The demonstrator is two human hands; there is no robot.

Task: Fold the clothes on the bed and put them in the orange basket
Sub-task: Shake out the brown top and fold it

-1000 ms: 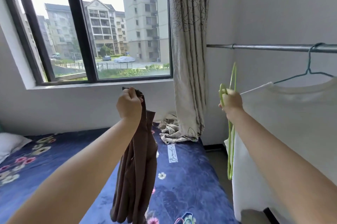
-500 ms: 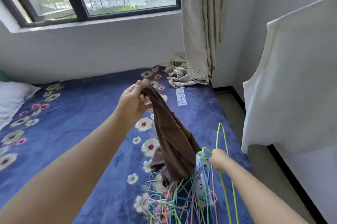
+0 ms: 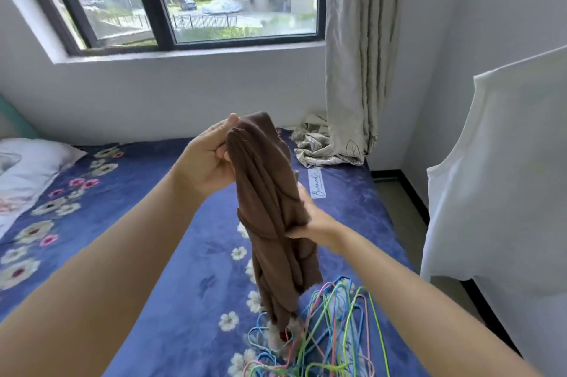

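Head view: left hand (image 3: 208, 162) grips the brown garment (image 3: 273, 217) at its top; right hand (image 3: 310, 220) grips it mid-length, above the bed (image 3: 138, 254) and wire hangers (image 3: 334, 333).

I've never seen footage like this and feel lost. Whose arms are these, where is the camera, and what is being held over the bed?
There is no machine here. A person wears a camera on the head, looking forward and down, so you see their own two arms. The left hand grips the top of a brown garment, and the right hand holds it at the middle, so it hangs bunched. Below is a bed with a blue flowered cover. On it lie a pile of coloured wire hangers and a pillow. A white shirt hangs to the right. No orange basket is in view.
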